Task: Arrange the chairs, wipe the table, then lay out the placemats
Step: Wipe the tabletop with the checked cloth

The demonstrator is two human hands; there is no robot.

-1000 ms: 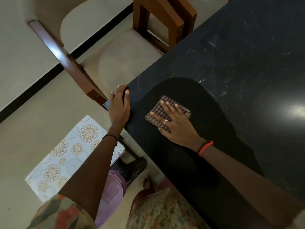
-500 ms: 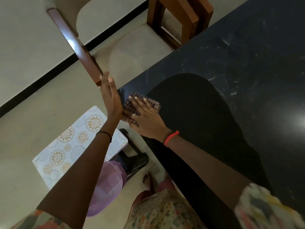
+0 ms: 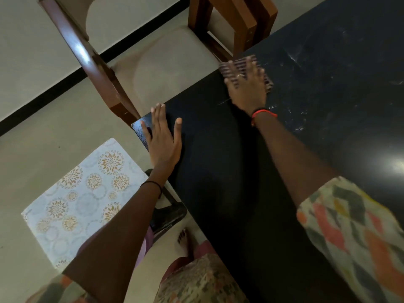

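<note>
As left hand settles flat, right hand has swept cloth forward.

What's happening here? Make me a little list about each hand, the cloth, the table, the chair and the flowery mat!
left hand: flat on the table's near corner, fingers straight
right hand: fingers spread, pressing on the checked cloth; blurred
checked cloth: on the table, near the edge by the chair
table: dark and shiny, with pale smears
chair: beige seat, brown wooden frame, at the table's edge
floral placemat: off the table, beside it
step: wiping; placemat not yet laid out
</note>
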